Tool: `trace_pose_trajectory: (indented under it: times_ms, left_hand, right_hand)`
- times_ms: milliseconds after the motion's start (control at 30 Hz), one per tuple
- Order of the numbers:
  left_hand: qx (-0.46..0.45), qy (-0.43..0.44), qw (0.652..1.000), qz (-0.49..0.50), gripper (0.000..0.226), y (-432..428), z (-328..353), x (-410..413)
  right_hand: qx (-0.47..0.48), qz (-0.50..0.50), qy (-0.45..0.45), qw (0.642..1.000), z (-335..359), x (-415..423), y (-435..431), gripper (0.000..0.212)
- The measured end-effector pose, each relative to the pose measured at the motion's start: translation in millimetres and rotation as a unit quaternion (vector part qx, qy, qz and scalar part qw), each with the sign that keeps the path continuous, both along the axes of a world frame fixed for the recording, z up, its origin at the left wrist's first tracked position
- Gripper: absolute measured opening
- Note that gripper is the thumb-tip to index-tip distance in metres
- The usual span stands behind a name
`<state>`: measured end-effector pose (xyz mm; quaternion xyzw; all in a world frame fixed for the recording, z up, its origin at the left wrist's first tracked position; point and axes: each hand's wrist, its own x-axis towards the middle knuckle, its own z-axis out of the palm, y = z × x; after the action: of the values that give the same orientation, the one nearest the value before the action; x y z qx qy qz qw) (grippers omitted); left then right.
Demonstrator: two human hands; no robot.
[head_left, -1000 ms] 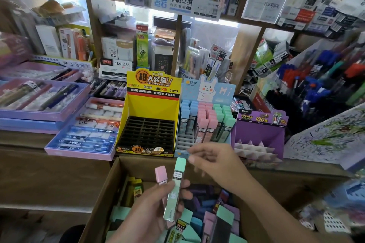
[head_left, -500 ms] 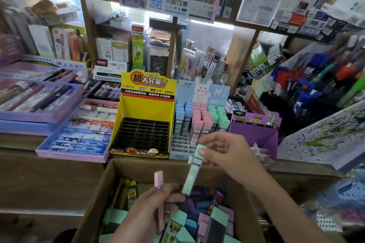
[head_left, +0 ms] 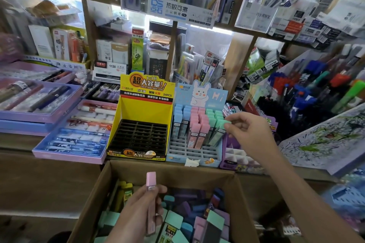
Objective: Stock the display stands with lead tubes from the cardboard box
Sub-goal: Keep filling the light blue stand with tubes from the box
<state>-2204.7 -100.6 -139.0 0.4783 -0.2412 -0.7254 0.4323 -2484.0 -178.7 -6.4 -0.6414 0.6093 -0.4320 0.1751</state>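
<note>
Mint-green lead tube (head_left: 217,135), right of centre, pinched at its cap by fingertips of right hand (head_left: 250,130), lower end in the right column of blue display stand (head_left: 189,152). Pink lead tube (head_left: 151,180), lower centre, upright, gripped in curled fingers of left hand (head_left: 138,211) above open cardboard box (head_left: 177,167) of tubes. Yellow display stand (head_left: 144,108) just left of the blue one.

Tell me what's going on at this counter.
A person is stocking lead tubes. The right hand pinches a mint-green lead tube by its cap, its lower end at the green row of the pale blue rabbit display stand. The left hand holds a pink lead tube upright above the open brown cardboard box. The yellow cardboard stand has an empty black grid.
</note>
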Motion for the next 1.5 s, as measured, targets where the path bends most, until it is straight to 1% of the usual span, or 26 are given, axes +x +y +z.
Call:
trace_pose_trajectory:
  times_ms: [133, 267, 500, 700, 867, 967, 1067, 1167, 1333, 1500]
  left_hand:
    - [0.002, -0.005, 1.000, 0.004, 0.025, -1, -4, 1]
    - [-0.002, -0.011, 1.000, -0.007, 0.018, 0, -1, 1]
    - [0.001, 0.005, 1.000, -0.008, 0.022, 0, 2, 0]
    - [0.006, 0.001, 1.000, -0.010, 0.021, 1, 5, 0]
    - [0.012, 0.010, 1.000, -0.009, 0.025, 2, 10, -1]
    - [0.018, 0.018, 1.000, -0.003, 0.026, 3, 13, -3]
    - [0.019, 0.017, 1.000, 0.002, 0.026, 5, 15, -4]
    - [0.020, 0.004, 1.000, -0.002, 0.025, 5, 18, -3]
    - [0.021, 0.004, 1.000, 0.007, 0.020, 8, 24, -1]
    - [0.009, -0.026, 0.999, -0.027, 0.025, 10, 32, -2]
  right_hand:
    - [-0.013, 0.009, 0.012, 1.000, -2, 3, -8, 0.012]
    - [-0.014, 0.015, 0.046, 0.999, -4, 5, -14, 0.015]
    - [-0.009, 0.031, 0.088, 0.996, -5, 5, -19, 0.025]
    - [-0.007, 0.028, 0.113, 0.993, -1, 5, -21, 0.020]
    - [-0.016, 0.026, 0.148, 0.989, -1, 6, -21, 0.012]
    - [-0.029, 0.036, 0.197, 0.979, -1, 8, -24, 0.010]
    - [-0.040, 0.040, 0.262, 0.963, -2, 11, -28, 0.013]
    - [-0.051, 0.034, 0.291, 0.955, -5, 13, -30, 0.011]
    - [-0.071, 0.046, 0.305, 0.948, -10, 14, -32, 0.013]
    - [-0.068, 0.046, 0.300, 0.950, -8, 16, -27, 0.016]
